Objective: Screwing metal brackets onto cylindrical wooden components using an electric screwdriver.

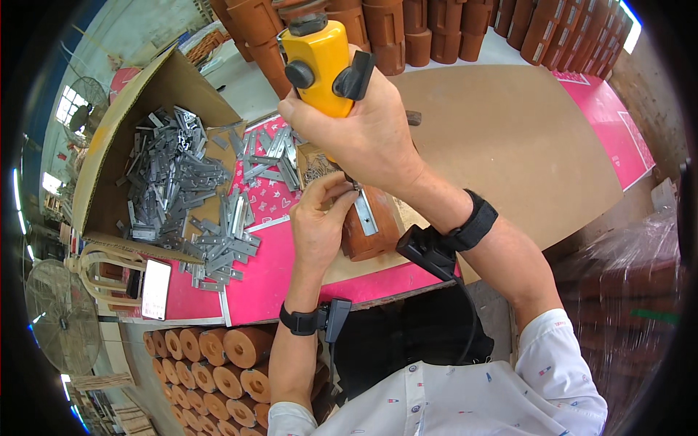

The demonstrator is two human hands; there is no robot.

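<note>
My right hand (363, 123) is wrapped round a yellow power screwdriver (327, 54) with black knobs, held high in front of me. Its lower end is mostly hidden behind the hand. Beneath it, a reddish-brown wooden piece (363, 243) lies on the table, with a flat silver metal strip (366, 213) along its top. The fingers of my left hand (320, 207) are pinched together at the strip's far end, around something too small to make out. Just beyond them is a heap of small screws (317, 168).
At left, an open cardboard box (116, 156) spills metal strips (225, 243) onto the pink table cover (269, 283). Brown cylindrical wooden pieces (382, 33) line the back. A brown board (502, 138) covers the right. A phone (156, 289) stands at the left edge; more cylinders (247, 347) are stacked below.
</note>
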